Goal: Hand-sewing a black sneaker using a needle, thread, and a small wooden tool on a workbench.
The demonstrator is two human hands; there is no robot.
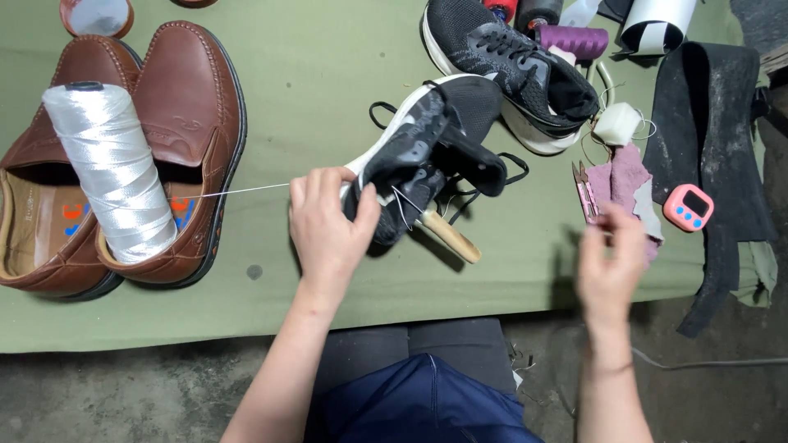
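The left hand (328, 226) grips a black and grey sneaker (423, 152) at mid-table, fingers curled over its white sole edge and thumb pressed on the upper, so the shoe lies tilted on its side. A white thread (246, 190) runs taut from the big white spool (111, 172), which rests on a pair of brown leather shoes (176, 107) at the left, across to that hand. A wooden-handled awl (450, 236) lies just under the sneaker's near side. The right hand (611, 262) is blurred, hovering near the table's near edge beside a pink cloth (624, 176) and small snips (584, 190); I cannot tell whether it holds anything or how far it is open. The second sneaker (509, 61) sits farther back.

Judging by the thread already reaching the shoe, stitching looks begun on 1 sneaker, but how many stitches are in cannot be seen; the other sneaker appears untouched.
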